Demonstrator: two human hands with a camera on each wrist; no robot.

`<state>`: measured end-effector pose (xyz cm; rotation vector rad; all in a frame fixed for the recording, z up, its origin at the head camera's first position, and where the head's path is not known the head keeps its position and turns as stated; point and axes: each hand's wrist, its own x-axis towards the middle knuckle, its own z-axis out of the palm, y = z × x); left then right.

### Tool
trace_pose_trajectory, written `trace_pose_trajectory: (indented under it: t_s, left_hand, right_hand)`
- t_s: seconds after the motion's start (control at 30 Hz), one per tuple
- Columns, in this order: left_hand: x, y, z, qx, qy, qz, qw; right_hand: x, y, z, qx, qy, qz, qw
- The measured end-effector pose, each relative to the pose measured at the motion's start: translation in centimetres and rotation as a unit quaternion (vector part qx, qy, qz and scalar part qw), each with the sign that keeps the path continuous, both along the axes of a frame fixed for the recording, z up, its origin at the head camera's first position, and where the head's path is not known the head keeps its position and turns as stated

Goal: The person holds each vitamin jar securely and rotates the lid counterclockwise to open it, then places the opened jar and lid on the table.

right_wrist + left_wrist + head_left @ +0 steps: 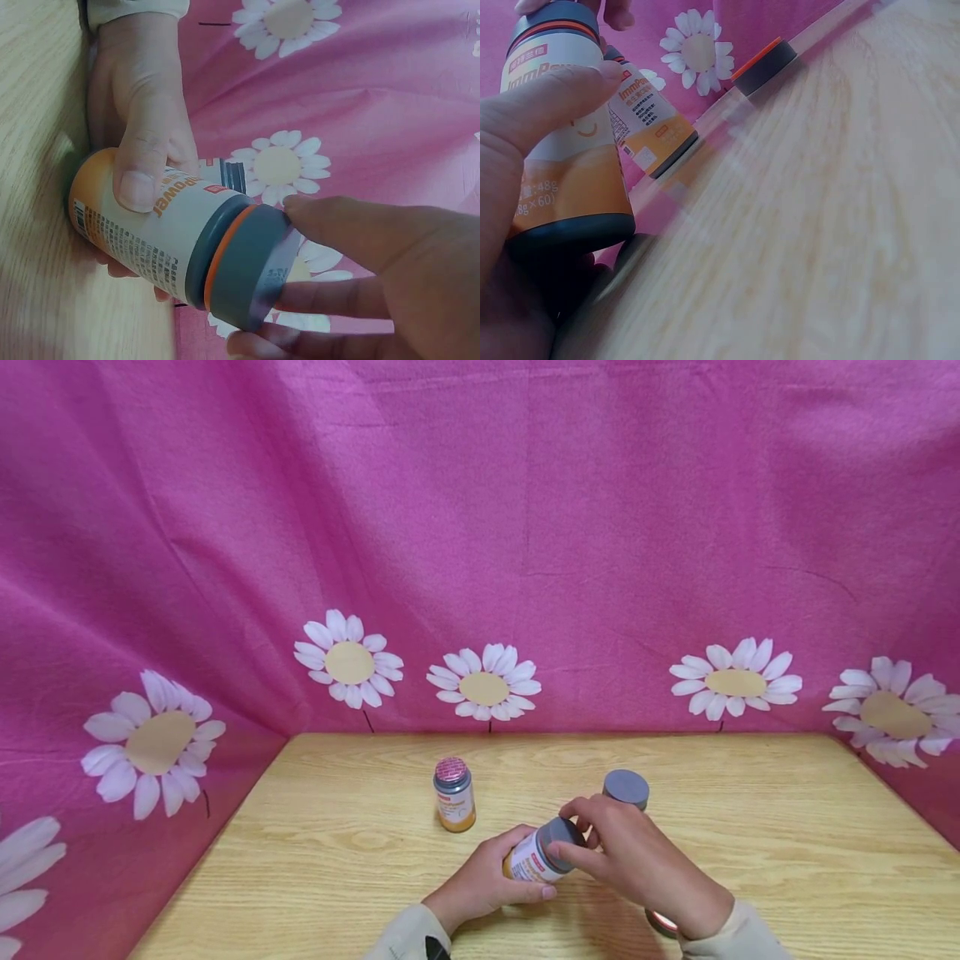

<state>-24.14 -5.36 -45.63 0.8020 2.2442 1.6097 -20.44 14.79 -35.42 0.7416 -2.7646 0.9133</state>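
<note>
My left hand [483, 881] grips a tilted supplement bottle [527, 862] with a white and orange label, thumb across its front. At its upper end is a grey screw cap [251, 262] with an orange ring, and my right hand [637, 856] holds the cap's rim between thumb and fingers. In the right wrist view the cap sits on the bottle's neck. Left of the hands, a similar bottle [454, 802] stands uncapped, a pink seal over its mouth. Behind my right hand shows a round grey lid [627, 787]; what is under it is mostly hidden.
A loose cap [662, 922] lies upturned on the wooden table [337, 860], partly covered by my right wrist. Another labelled bottle [649, 116] stands behind the held one in the left wrist view. Pink cloth [570, 527] with daisies hangs behind the table.
</note>
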Motion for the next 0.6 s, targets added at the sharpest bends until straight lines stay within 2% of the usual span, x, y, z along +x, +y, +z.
trace_pose_trajectory:
  t_s: [0.3,0.6]
  left_hand:
    - [0.06,-0.01,0.11,-0.004,-0.011,0.005,0.9999]
    - [0.0,-0.01,0.0,0.004,-0.002,0.005,1.0]
  right_hand:
    - [0.34,0.4,0.05,0.009,0.059,0.052,0.997]
    - [0.31,0.53,0.26,0.011,0.061,0.088,0.994]
